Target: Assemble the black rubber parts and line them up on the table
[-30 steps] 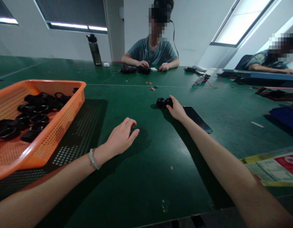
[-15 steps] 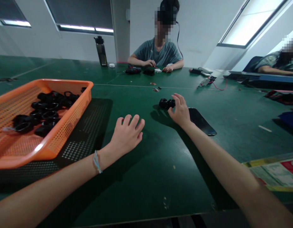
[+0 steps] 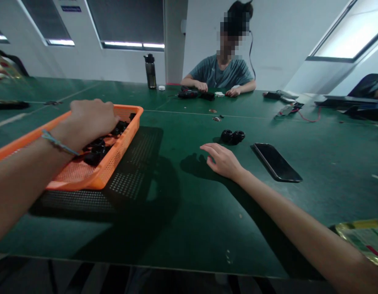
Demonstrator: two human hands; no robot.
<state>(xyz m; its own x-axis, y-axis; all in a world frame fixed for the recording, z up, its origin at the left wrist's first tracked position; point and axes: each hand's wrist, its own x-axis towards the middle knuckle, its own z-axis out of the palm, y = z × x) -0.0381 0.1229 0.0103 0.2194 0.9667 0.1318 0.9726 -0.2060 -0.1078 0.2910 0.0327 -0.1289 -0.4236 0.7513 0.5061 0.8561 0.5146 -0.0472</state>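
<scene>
My left hand [image 3: 92,118] is over the orange plastic basket [image 3: 118,161], back of the hand up. Its fingers point down among the black parts [image 3: 98,153] and are mostly hidden, so whether they grip anything does not show. Above the green table hovers my right hand [image 3: 222,160], empty, with fingers stretched to the left and the thumb apart. Just beyond it sits a pair of round black parts [image 3: 232,137], side by side and not touched by the hand. To the right of these lies a dark smartphone [image 3: 277,162].
Across the table [image 3: 189,228] a person [image 3: 219,75] works near a dark power tool [image 3: 188,93]. A black bottle [image 3: 150,72] and a white cap [image 3: 161,88] stand at the back. A yellow-edged packet [image 3: 362,237] lies at the right front, wires and devices [image 3: 290,109] at the far right.
My left hand has moved left from the table into the basket. My right hand has come away from the round black parts, leaving them on the table. The view has swung left.
</scene>
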